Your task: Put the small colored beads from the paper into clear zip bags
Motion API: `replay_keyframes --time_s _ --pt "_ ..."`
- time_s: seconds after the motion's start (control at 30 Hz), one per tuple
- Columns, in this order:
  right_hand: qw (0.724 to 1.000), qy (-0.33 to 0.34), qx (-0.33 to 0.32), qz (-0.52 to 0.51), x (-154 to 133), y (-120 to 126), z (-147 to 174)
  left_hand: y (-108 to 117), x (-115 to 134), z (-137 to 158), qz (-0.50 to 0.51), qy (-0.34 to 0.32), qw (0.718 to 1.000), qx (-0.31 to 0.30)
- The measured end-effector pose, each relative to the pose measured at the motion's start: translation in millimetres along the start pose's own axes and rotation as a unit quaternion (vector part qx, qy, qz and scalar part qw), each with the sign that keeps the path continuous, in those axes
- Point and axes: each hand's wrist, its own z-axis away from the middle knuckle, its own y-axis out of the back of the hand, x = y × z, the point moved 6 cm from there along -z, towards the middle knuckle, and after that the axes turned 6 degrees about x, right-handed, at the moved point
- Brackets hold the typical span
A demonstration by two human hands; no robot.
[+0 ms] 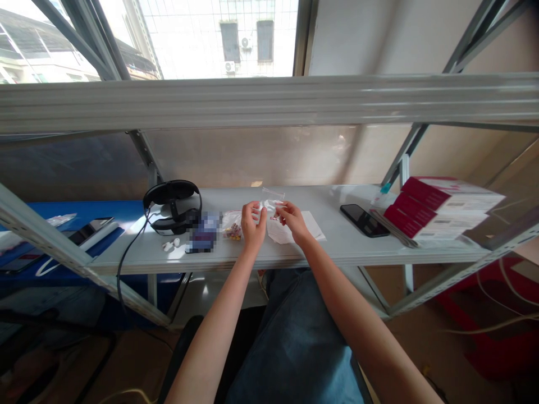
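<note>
My left hand (254,223) is closed on a small clear zip bag (273,195), held up a little above the grey shelf (337,249). Close to the bag's right side, my right hand (293,220) has its thumb and fingers pinched together. Tiny reddish bits show at those fingertips, too small to name. Beneath the right hand lies a sheet of white paper (314,225). Just left of my left hand rests another clear bag (233,227) with small colourful pieces in it.
Further left are a black headset (172,206) with a cable, white earbuds (170,244) and a pixelated bluish item (204,233). On the right lie a black smartphone (364,220) and a stack of magenta-and-white boxes (438,209). A metal beam (269,102) crosses above the hands.
</note>
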Motion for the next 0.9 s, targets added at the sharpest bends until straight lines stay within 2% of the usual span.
replay_keyframes --time_s 0.1,0.17,0.33,0.4,0.57,0.73,0.8,0.9 --pt "1.0 -0.01 0.015 -0.016 2.6 -2.6 -2.8 6.1 7.1 0.7 -0.028 -0.053 0.998 0.025" --pt "0.999 -0.02 0.018 -0.017 5.9 -4.3 -3.9 6.0 8.1 2.3 -0.036 -0.064 0.997 0.011" --pt "0.999 -0.025 -0.002 -0.023 13.1 -9.6 -7.0 -11.4 9.1 16.0 -0.003 -0.025 0.991 -0.128" --pt "0.999 -0.026 -0.012 -0.029 13.1 -12.8 -8.2 -12.2 12.8 20.1 0.007 -0.02 0.991 -0.131" --pt "0.998 -0.053 0.011 -0.021 10.8 -25.1 -8.2 11.9 16.8 17.0 -0.002 -0.037 0.999 0.002" --pt "0.997 -0.058 0.023 -0.052 14.7 -53.7 -5.1 41.2 2.5 13.5 0.008 -0.014 0.988 0.151" --pt "0.995 -0.073 0.01 -0.071 18.7 -67.3 -3.4 48.8 -3.1 14.0 0.012 -0.001 0.983 0.184" --pt "0.994 -0.063 -0.009 -0.092 16.5 -82.0 -0.3 57.8 -3.8 14.6 0.003 -0.012 0.981 0.193"
